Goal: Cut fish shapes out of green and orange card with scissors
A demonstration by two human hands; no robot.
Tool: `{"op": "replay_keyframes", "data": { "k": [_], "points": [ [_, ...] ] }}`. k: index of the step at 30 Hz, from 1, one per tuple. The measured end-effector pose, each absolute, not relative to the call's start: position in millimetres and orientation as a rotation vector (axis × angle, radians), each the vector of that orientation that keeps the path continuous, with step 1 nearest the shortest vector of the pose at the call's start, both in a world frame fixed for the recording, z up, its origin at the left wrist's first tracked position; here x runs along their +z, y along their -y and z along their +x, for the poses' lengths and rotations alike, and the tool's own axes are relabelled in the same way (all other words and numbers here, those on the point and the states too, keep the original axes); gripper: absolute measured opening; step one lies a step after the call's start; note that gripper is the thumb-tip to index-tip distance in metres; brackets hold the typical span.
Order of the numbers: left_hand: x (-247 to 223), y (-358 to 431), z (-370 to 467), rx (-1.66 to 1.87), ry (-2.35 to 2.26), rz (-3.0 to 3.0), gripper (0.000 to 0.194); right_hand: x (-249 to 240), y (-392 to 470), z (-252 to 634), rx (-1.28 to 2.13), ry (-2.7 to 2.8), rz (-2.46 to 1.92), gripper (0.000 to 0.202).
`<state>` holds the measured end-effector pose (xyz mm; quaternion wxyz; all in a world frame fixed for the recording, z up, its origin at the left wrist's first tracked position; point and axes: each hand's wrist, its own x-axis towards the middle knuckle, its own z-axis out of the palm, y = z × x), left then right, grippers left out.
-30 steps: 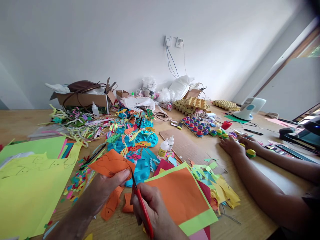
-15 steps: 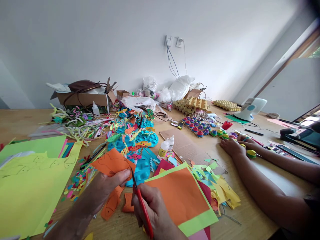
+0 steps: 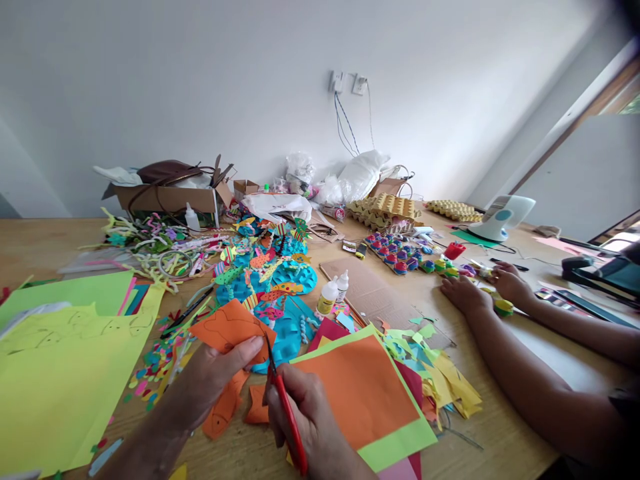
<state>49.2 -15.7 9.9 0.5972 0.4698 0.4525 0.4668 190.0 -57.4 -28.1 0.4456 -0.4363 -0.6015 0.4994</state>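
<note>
Between the thumb and fingers of my left hand (image 3: 220,373) is a piece of orange paper (image 3: 227,325) with a fish outline drawn on it. My right hand (image 3: 305,413) grips red-handled scissors (image 3: 287,413), whose dark blades meet the paper's right edge. Under my hands lie an orange paper fish (image 3: 223,410) with a drawn face and a small orange scrap (image 3: 257,405). Right of the scissors, an orange sheet (image 3: 357,390) rests on a light green sheet (image 3: 400,447). Beyond the held paper are blue painted shapes (image 3: 285,333) with several colourful paper fish on them.
Two white glue bottles (image 3: 328,298) stand behind the orange sheet. Paper scraps (image 3: 435,367) spread to the right. Yellow sheets (image 3: 65,393) lie at left. A co-worker's hands (image 3: 467,297) are at the right, near painted egg-carton cups (image 3: 395,253). A cardboard box (image 3: 165,203) stands at the back.
The orange paper in my left hand has shifted slightly right and tilted, with the scissors still at its edge. The co-worker's far hand has lifted and moved right.
</note>
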Motion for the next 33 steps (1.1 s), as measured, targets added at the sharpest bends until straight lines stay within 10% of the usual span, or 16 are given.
{"op": "replay_keyframes", "data": {
  "k": [33],
  "points": [
    [1.0,7.4,37.4,0.908,-1.105,1.149,0.016,-35.1,56.1,192.8,1.222,1.540,-1.009,0.035]
  ]
}}
